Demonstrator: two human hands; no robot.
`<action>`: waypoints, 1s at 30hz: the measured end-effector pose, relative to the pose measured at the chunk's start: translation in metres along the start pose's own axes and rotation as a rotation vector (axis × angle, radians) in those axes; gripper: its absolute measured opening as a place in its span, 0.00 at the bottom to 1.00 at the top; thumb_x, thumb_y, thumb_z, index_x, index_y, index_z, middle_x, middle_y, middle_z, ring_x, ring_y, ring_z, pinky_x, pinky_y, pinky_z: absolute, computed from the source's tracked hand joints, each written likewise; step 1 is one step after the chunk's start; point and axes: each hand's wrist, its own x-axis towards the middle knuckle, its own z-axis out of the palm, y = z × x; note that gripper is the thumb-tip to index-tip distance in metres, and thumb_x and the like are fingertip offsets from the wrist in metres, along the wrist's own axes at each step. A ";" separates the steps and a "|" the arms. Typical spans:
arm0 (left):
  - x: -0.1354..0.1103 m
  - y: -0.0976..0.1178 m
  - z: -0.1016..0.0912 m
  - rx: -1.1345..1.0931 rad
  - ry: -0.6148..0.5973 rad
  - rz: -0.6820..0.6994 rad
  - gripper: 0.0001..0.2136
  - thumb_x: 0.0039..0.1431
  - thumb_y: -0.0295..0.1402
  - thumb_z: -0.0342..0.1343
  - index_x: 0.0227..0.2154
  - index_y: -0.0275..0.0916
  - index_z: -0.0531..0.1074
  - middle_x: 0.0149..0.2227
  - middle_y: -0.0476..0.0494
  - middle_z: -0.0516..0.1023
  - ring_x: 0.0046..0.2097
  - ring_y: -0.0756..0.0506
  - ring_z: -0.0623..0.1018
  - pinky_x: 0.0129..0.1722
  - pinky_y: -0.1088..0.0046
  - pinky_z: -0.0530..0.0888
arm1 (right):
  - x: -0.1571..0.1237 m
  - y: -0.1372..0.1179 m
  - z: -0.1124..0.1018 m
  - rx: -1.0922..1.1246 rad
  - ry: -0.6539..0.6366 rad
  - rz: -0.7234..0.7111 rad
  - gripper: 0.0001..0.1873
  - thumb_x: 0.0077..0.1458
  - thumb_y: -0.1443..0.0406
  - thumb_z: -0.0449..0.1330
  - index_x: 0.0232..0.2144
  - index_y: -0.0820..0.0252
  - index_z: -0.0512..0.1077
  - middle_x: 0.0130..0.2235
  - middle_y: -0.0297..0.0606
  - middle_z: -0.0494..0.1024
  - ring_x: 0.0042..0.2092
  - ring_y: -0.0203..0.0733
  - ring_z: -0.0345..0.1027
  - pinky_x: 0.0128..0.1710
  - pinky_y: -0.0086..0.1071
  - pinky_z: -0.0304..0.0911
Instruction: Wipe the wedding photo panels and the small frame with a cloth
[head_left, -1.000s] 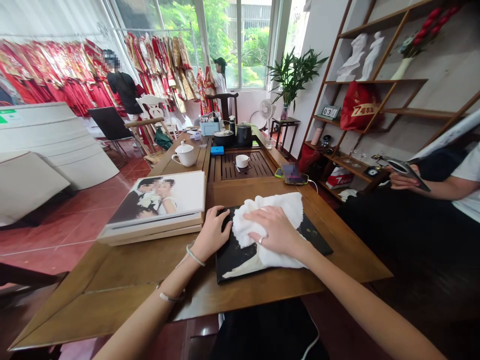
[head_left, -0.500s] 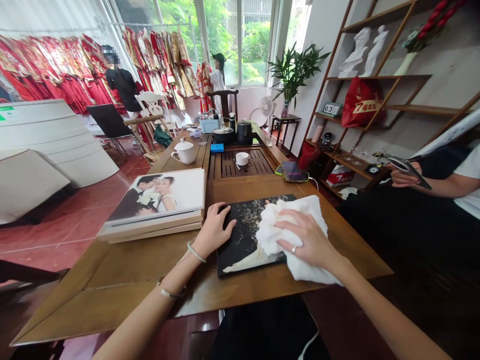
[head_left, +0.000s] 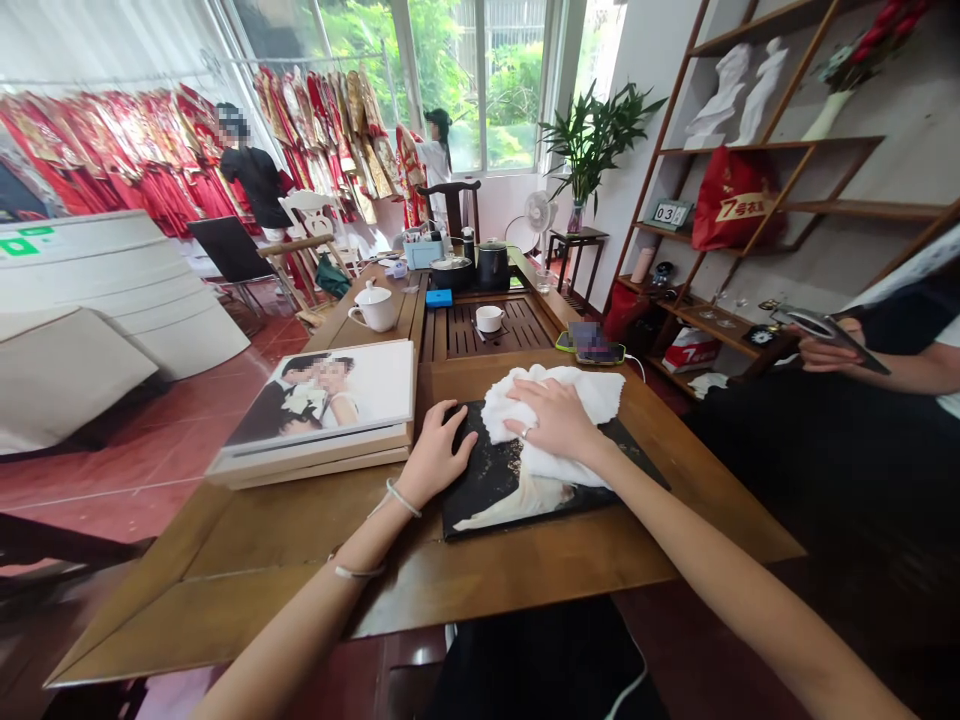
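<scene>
At lower centre, the right hand [head_left: 556,420] grasps a towel [head_left: 592,395] on a picture [head_left: 484,475], the left hand [head_left: 437,452] spread loosely on its edge.

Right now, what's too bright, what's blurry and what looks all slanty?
In the head view, the windows glare, partly washed out; in the head view, the red flowers near the top right edge look soft; in the head view, the shelf slants, perhaps from a wide lens; in that same view, the right hand looks fairly sharp on the white cloth.
</scene>
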 end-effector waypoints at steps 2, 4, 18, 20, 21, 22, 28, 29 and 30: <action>-0.001 0.001 -0.001 -0.008 -0.024 -0.026 0.22 0.64 0.36 0.47 0.56 0.29 0.68 0.59 0.28 0.62 0.63 0.34 0.63 0.65 0.52 0.60 | -0.004 -0.006 -0.005 0.005 -0.075 -0.071 0.35 0.53 0.45 0.60 0.59 0.53 0.67 0.67 0.44 0.59 0.61 0.65 0.56 0.55 0.59 0.55; -0.002 0.000 -0.002 -0.022 -0.031 -0.038 0.21 0.63 0.34 0.46 0.57 0.30 0.67 0.59 0.29 0.60 0.63 0.35 0.64 0.65 0.53 0.60 | -0.013 -0.006 -0.013 0.038 -0.157 -0.159 0.45 0.46 0.43 0.64 0.62 0.54 0.63 0.69 0.47 0.53 0.63 0.67 0.53 0.57 0.59 0.55; -0.004 -0.008 0.003 -0.035 -0.023 0.015 0.22 0.63 0.33 0.49 0.58 0.36 0.65 0.60 0.32 0.60 0.65 0.35 0.61 0.66 0.50 0.59 | -0.055 0.014 -0.009 0.061 0.082 -0.112 0.31 0.57 0.48 0.58 0.60 0.52 0.65 0.56 0.46 0.72 0.59 0.58 0.61 0.59 0.57 0.53; -0.004 -0.007 0.002 -0.027 -0.020 0.012 0.21 0.63 0.33 0.48 0.58 0.34 0.66 0.60 0.31 0.60 0.65 0.35 0.61 0.66 0.50 0.59 | -0.059 0.024 -0.007 0.030 0.110 0.047 0.32 0.60 0.47 0.53 0.63 0.52 0.61 0.58 0.48 0.70 0.60 0.60 0.60 0.57 0.59 0.55; -0.004 -0.006 0.002 -0.022 -0.024 0.011 0.21 0.63 0.33 0.48 0.58 0.33 0.66 0.60 0.30 0.60 0.65 0.34 0.61 0.66 0.50 0.59 | -0.062 0.028 -0.008 0.033 0.112 0.115 0.34 0.61 0.47 0.51 0.65 0.54 0.58 0.60 0.51 0.66 0.61 0.62 0.58 0.56 0.58 0.57; -0.004 -0.006 0.002 -0.019 -0.028 0.010 0.21 0.63 0.33 0.48 0.57 0.32 0.66 0.60 0.29 0.60 0.65 0.34 0.61 0.66 0.50 0.59 | -0.065 0.032 -0.009 0.044 0.103 0.163 0.36 0.61 0.46 0.51 0.66 0.55 0.55 0.63 0.53 0.62 0.63 0.63 0.55 0.56 0.57 0.58; -0.003 -0.007 0.003 -0.031 -0.022 0.016 0.21 0.63 0.33 0.48 0.58 0.34 0.66 0.61 0.30 0.60 0.66 0.35 0.61 0.66 0.51 0.60 | -0.084 0.033 -0.034 0.283 -0.003 0.022 0.44 0.53 0.48 0.61 0.67 0.48 0.51 0.64 0.46 0.61 0.57 0.58 0.65 0.51 0.48 0.67; -0.003 -0.007 0.003 -0.032 -0.025 0.016 0.21 0.63 0.33 0.48 0.58 0.35 0.66 0.61 0.31 0.60 0.66 0.35 0.60 0.66 0.51 0.60 | -0.084 0.031 -0.038 0.310 0.011 -0.007 0.43 0.53 0.49 0.61 0.67 0.47 0.52 0.63 0.45 0.63 0.54 0.55 0.68 0.50 0.47 0.68; -0.003 -0.008 0.003 -0.031 -0.027 0.015 0.21 0.63 0.33 0.48 0.58 0.35 0.66 0.61 0.31 0.60 0.66 0.35 0.60 0.66 0.51 0.59 | -0.082 0.030 -0.039 0.304 0.028 -0.043 0.42 0.53 0.49 0.62 0.66 0.46 0.54 0.62 0.45 0.65 0.53 0.54 0.68 0.51 0.48 0.67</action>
